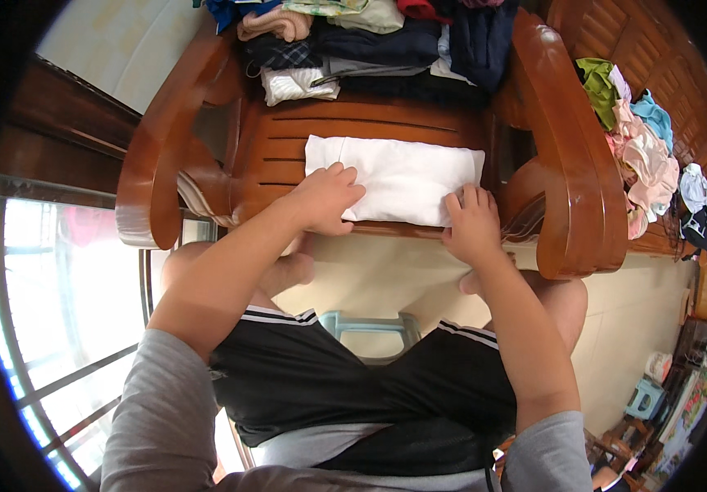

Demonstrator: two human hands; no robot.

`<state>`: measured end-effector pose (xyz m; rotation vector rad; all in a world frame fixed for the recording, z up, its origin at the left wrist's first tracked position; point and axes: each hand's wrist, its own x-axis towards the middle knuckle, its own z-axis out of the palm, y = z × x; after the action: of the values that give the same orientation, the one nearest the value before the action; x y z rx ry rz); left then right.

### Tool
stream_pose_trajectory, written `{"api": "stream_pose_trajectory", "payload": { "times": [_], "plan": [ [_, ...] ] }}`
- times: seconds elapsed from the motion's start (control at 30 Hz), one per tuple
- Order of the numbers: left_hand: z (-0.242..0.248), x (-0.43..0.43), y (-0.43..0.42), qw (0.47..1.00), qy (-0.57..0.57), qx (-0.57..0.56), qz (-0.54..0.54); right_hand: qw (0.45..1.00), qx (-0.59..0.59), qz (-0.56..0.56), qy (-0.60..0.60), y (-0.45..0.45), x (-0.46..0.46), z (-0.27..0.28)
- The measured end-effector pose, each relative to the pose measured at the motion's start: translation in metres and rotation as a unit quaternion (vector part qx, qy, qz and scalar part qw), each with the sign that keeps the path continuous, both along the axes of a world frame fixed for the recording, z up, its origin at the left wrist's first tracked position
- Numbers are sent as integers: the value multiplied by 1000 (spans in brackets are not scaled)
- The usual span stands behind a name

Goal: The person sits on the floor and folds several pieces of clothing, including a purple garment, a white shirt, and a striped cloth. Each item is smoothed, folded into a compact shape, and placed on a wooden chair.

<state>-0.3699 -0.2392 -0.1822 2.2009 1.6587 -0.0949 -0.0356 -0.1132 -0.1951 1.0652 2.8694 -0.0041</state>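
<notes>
A folded white cloth (405,178), long and flat, lies on the slatted wooden seat of an armchair (267,166) in front of me. My left hand (329,200) rests on its left part near the front edge, fingers bent over the fabric. At the front right corner my right hand (473,218) touches the cloth with its fingertips. Whether either hand pinches the fabric cannot be told; the thumbs are partly hidden.
Folded dark clothes (384,46) and a folded white garment (298,85) are stacked at the seat's back. Curved wooden armrests stand left (163,147) and right (574,160). Loose clothes (642,147) lie further right. A light blue plastic stool (372,323) is beneath me.
</notes>
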Motion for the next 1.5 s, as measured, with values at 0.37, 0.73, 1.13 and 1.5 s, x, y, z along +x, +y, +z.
{"api": "stream_pose_trajectory", "payload": {
  "times": [0.37, 0.73, 1.13, 1.5],
  "plan": [
    [4, -32, 29, 985, -73, 132, 78, 993, -50, 94, 41, -52, -34, -11],
    [31, -31, 18, 990, 4, -135, 31, 1000, 3, 19, 6, -15, -29, 5],
    [-37, -4, -4, 974, 13, 138, -178, 978, 112, 130, 121, -67, -50, -78],
    [-59, 4, 12, 961, 24, 220, -165, 958, 124, 152, 210, -60, -50, -96]
  ]
}}
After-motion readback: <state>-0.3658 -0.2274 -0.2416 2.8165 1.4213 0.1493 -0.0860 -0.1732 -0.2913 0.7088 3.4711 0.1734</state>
